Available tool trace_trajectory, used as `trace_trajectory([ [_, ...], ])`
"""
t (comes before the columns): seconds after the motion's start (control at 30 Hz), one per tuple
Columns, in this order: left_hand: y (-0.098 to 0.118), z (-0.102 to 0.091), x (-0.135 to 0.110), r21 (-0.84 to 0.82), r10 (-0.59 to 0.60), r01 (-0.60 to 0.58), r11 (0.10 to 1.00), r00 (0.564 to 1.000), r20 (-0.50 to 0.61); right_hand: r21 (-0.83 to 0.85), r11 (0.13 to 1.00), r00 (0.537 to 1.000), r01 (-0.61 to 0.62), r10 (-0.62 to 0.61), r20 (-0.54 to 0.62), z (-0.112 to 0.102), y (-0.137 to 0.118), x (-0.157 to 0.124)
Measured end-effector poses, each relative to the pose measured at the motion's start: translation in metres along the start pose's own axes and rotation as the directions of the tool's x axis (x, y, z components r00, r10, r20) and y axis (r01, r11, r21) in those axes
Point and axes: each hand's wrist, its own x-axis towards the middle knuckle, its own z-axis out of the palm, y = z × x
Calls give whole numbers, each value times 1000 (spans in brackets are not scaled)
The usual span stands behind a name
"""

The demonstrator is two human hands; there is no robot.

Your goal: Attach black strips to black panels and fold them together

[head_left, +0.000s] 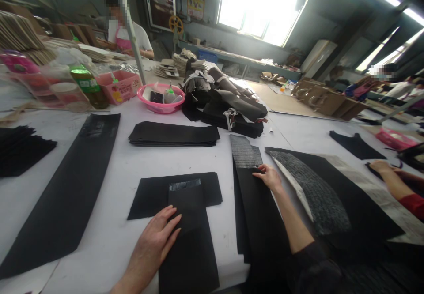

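Note:
My left hand (155, 236) lies flat, fingers stretched out, on the left edge of a long black strip (190, 241) that crosses a wider black sheet (149, 192) to form a T shape. A glossy patch marks the strip's top end. My right hand (270, 177) rests on the upper end of a stack of long black strips (256, 214), fingers curled at its top edge, just below a grey textured piece (244, 152). Whether the right hand grips a strip is unclear.
A long black strip (66, 188) lies at the left, a stack of black sheets (174, 134) farther back. A pink bowl (160, 97), pink box (119, 85) and green bottle (86, 82) stand behind. Another person's hand (380, 167) rests at right. A grey textured sheet (314, 192) lies beside my right arm.

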Motion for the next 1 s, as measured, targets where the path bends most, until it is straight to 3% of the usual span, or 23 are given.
trace_trajectory([
  [0.23, 0, 0, 0, 6, -2, 2, 1000, 1000, 13, 194, 981, 994, -30, 49, -98, 9, -14, -18],
  [0.37, 1, -1, 1, 4, -15, 15, 1000, 1000, 18, 392, 918, 998, -56, 58, 8, 5, -16, -28],
  [0.47, 2, -2, 1, 2, -24, 24, 1000, 999, 23, 553, 829, 987, -82, -10, 161, -13, -20, -39],
  [0.6, 3, -4, 1, -5, -29, 29, 1000, 999, 13, 700, 702, 932, -131, -154, 329, -41, -26, -59],
  [0.7, 4, -5, 0, -16, -30, 30, 999, 1000, 9, 762, 622, 909, -177, -193, 368, -55, -29, -75],
  [0.83, 4, -6, -1, -69, -75, 75, 995, 997, 3, 858, 438, 891, -267, -228, 394, -71, -42, -99],
  [1.0, 13, -18, 6, -294, -180, 176, 939, 984, 13, 852, 413, 837, -322, -297, 460, -95, -84, -138],
])
